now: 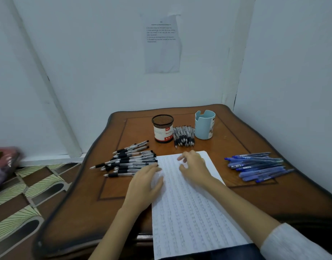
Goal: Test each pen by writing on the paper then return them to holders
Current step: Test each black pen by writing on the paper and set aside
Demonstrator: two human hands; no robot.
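Wooden table (274, 199) w/ paper (189, 212) at centre: L hand (144, 186) flat on its left edge beside black pens (129, 162), R hand (193, 166) loosely curled near its top, seemingly empty, no pens sticking out of mesh holder (163, 131) or blue cup (204, 126), so prob. btw tests; next: pick a pen & write.

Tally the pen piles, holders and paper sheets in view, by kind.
Pen piles: 3 - left pile, middle pile, blue pile
Holders: 2 - mesh holder, cup
Paper sheets: 2 - table sheet, wall sheet
Total: 7
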